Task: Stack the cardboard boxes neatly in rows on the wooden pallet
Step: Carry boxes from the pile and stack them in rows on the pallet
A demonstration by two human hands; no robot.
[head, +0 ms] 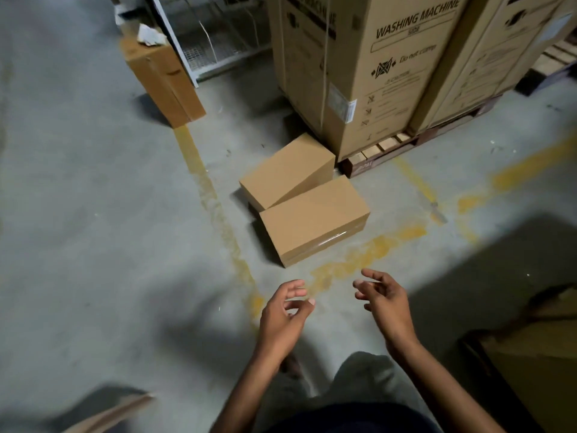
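The gray floor (pixel 93 214) fills most of the view, with worn yellow lines (pixel 218 210) painted across it. At the top right stands a very big box (pixel 390 73) with "WASHING MACHINE" printed on it. Another tall box (pixel 499 57) stands right beside it. Both sit on a wooden pallet (pixel 390 148), and its slats peek out at the bottom. At the top left a long thin box (pixel 162 76) stands tilted by a white wire rack (pixel 206 42), with crumpled paper (pixel 150 34) on top.

In the middle, two small cardboard boxes lie on the floor, not on the pallet. The far box (pixel 287 173) is just beside the pallet corner and looks a bit tipped. The near box (pixel 315 220) lies flat and touches it along one side.

Both hands are held out over the floor, close to the near box but not touching it. The left hand (pixel 285 314) holds nothing; its fingers are loose, a little bent and a little apart. The right hand (pixel 385 298) holds nothing too, with its fingers spread and softly curled.
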